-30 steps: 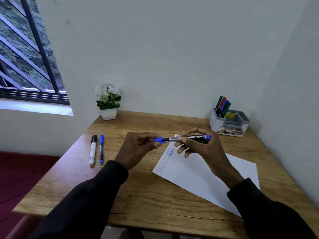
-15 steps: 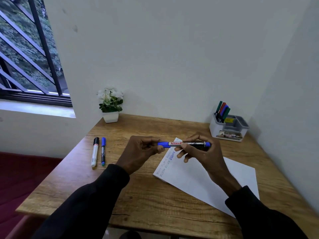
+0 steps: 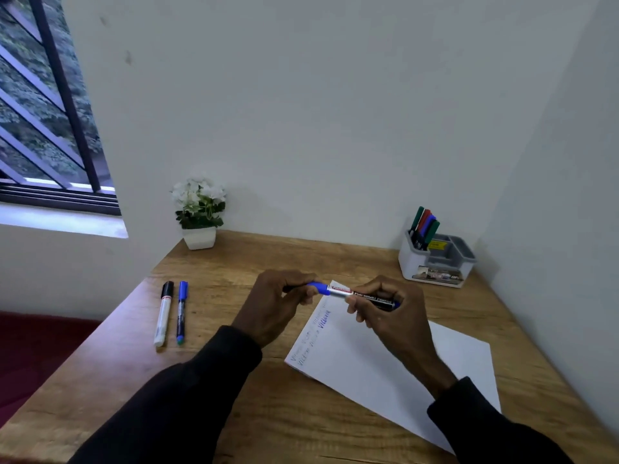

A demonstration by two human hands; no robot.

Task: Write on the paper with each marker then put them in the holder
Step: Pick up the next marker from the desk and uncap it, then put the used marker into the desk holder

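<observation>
Held flat above the top corner of the paper [image 3: 368, 363]: a blue marker [image 3: 348, 293]. Gripped at its cap by the curled left hand [image 3: 278, 303], at its dark body by the curled right hand [image 3: 388, 316]. Well apart from the holder [image 3: 432, 267]

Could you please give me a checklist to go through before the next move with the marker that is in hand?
1. Grip on the blue-capped black marker: ok. The left hand holds the cap end and the right hand holds the barrel.
2. Blue cap fully seated: cannot tell.
3. White sheet of paper flat on the wooden desk: ok.
4. White and grey plastic holder upright at the far right corner: ok.
5. All markers done: not ok. A black-capped white marker and a slim blue marker lie on the desk at left.
</observation>
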